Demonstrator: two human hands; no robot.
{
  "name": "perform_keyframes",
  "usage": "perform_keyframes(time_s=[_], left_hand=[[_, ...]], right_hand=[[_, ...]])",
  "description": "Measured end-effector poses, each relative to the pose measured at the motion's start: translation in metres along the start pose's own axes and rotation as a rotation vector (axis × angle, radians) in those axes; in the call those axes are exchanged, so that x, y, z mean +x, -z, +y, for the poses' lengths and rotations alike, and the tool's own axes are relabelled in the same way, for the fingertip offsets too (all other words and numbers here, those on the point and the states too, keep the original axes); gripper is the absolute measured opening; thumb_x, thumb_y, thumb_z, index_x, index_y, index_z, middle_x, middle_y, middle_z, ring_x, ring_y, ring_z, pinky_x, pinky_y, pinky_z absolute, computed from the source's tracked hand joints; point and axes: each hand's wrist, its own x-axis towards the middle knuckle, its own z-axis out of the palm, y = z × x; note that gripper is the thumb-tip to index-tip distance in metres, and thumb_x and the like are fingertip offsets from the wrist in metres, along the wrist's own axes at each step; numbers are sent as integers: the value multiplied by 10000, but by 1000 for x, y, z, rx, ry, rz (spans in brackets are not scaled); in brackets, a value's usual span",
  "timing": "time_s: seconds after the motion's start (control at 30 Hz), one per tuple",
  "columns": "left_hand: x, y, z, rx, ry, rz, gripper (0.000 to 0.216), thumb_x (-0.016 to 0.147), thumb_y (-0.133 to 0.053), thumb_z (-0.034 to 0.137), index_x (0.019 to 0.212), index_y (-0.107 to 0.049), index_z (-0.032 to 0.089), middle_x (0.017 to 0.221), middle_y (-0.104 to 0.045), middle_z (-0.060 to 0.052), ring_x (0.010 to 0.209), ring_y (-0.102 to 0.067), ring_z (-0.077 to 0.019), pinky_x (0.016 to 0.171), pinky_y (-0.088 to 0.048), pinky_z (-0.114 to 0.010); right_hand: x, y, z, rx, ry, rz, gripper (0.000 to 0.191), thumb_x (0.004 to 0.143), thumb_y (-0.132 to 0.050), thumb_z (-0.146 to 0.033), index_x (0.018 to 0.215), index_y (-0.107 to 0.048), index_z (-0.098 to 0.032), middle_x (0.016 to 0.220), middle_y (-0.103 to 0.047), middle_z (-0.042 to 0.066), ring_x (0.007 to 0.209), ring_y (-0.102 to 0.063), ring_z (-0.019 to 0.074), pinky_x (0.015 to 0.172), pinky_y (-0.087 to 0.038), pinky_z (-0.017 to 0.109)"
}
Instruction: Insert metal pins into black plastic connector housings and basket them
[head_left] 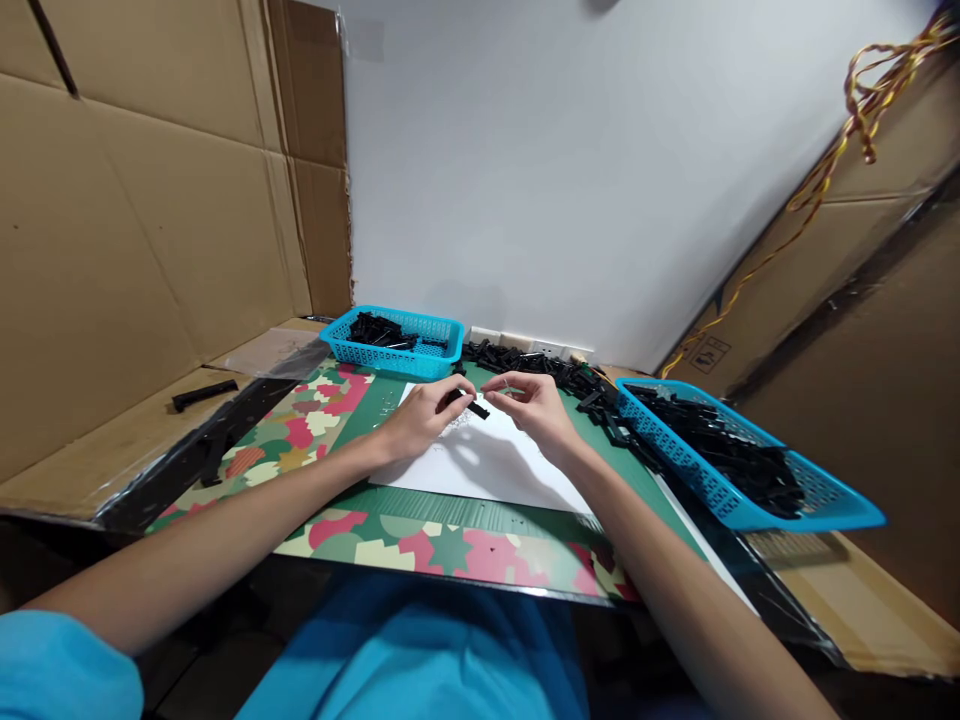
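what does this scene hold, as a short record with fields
left hand: pinches a small black part over a white sheet
right hand: fingertips pinched close to that part; cannot tell whether it holds anything
surface: the sheet lies on a green mat
far basket: blue, holds black pieces, behind the left hand
side basket: blue, full of black pieces, on the right
loose pile: black pieces between the baskets
surround: cardboard on the left
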Motion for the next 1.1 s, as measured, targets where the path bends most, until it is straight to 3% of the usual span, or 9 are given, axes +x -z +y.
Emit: perform_keyframes(time_s=[0.17, 0.37, 0.67, 0.93, 1.1], left_hand=[[-1, -1, 3, 59, -26, -32, 277, 1072, -530, 436, 1093, -729, 244, 877, -714, -34, 752, -620, -196, 673, -381, -306], [-2, -4, 5, 58, -18, -5, 284, 1065, -540, 430, 1088, -747, 237, 828, -693, -23, 713, -583, -181, 661, -378, -305], [-3, -4, 3, 80, -23, 29, 256, 1066, -542, 408, 1063, -730, 235, 815, -675, -20, 727, -592, -185, 656, -369, -302], [-3, -1, 5, 39, 1, 54, 307, 1087, -486, 443, 1102, -708, 231, 896, -692, -26, 788, -610, -198, 708, -410, -306], [-2, 0, 9, -20, -25, -27, 348, 1114, -405, 420, 1171, -690, 228, 1059, -726, -64, 954, -657, -236, 851, -463, -346]], right_hand=[[-1, -3, 1, 37, 12, -39, 317, 848, -804, -448, 989, -807, -164, 809, -626, 43, 607, -403, 102, 531, -315, 263], [-1, -9, 4, 23, 42, 29, 338, 856, -795, -466, 995, -804, -158, 787, -593, 35, 625, -402, 111, 528, -319, 255], [-4, -18, 3, -131, 223, 103, 243, 920, -727, -400, 950, -815, -175, 831, -689, 73, 692, -519, 156, 598, -431, 274], [-10, -20, 3, -199, 287, 59, 310, 962, -693, -421, 1091, -836, -179, 770, -635, 50, 616, -440, 130, 546, -336, 275], [-6, -17, 8, -267, 359, 140, 253, 975, -717, -429, 1020, -854, -221, 736, -606, 33, 626, -437, 139, 574, -331, 295]])
